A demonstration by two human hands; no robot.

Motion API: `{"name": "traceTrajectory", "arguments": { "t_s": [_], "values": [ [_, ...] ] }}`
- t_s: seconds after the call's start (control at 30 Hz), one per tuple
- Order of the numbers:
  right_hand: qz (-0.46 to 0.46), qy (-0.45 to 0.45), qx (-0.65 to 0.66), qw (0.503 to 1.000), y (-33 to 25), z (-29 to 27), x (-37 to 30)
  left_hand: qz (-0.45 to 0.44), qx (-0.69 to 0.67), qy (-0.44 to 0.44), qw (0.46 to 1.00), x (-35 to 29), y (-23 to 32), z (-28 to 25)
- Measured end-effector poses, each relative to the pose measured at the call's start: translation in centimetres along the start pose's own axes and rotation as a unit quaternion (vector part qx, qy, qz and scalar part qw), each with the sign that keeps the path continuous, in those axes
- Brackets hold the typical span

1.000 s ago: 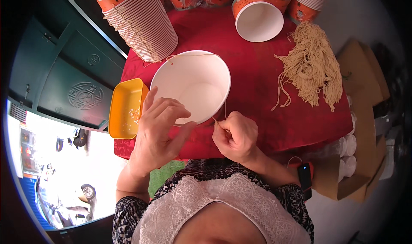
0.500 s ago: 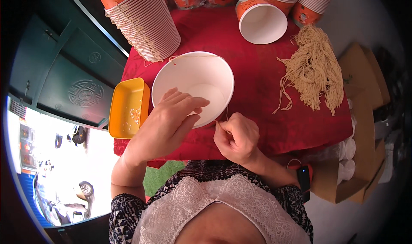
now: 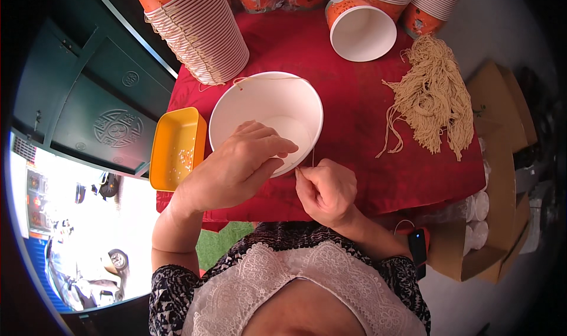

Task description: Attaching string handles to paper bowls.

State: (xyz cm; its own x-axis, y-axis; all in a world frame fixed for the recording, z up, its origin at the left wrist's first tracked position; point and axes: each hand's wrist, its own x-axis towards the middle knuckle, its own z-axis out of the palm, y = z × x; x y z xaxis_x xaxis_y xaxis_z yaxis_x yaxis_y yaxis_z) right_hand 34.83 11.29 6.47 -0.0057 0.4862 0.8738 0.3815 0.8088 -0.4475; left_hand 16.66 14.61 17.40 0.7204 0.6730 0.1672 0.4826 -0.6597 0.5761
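Observation:
A white paper bucket (image 3: 263,105) stands on the red cloth with its mouth up. A tan string (image 3: 282,78) with a small orange bit lies over its far rim. My left hand (image 3: 239,165) hangs over the bucket's near side, fingers stretched out and slightly bent, thumb apart; I see nothing in it. Just outside the near right rim, my right hand (image 3: 326,188) is closed in a pinch. A thin piece of string (image 3: 313,157) runs down from the rim to its fingertips. What lies inside the right fist is hidden.
Left of the bucket sits a yellow tray (image 3: 155,153) with small pale beads. A tall stack of orange-printed buckets (image 3: 204,38) rises behind. At the right lie a bundle of tan strings (image 3: 434,100) and a tipped bucket (image 3: 363,33). Cardboard boxes (image 3: 496,218) stand beside the table.
My left hand has moved slightly right and down over the bucket. The right hand stays nearly in place, still pinching at the rim.

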Motion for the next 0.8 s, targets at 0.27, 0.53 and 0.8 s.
{"name": "traceTrajectory", "arguments": {
  "t_s": [0.27,0.53,0.8],
  "values": [
    [0.006,0.005,-0.016,1.0,0.1,0.1,-0.2,0.007,0.001,0.004,1.0,0.1,0.1,0.1],
    [0.01,0.001,-0.026,1.0,0.2,0.2,-0.5,0.002,-0.001,-0.011,1.0,0.4,0.0,0.0],
    [-0.004,0.002,-0.028,1.0,0.3,0.3,-0.2,0.025,-0.032,-0.034,0.999,1.4,-0.8,0.2]
  ]
}}
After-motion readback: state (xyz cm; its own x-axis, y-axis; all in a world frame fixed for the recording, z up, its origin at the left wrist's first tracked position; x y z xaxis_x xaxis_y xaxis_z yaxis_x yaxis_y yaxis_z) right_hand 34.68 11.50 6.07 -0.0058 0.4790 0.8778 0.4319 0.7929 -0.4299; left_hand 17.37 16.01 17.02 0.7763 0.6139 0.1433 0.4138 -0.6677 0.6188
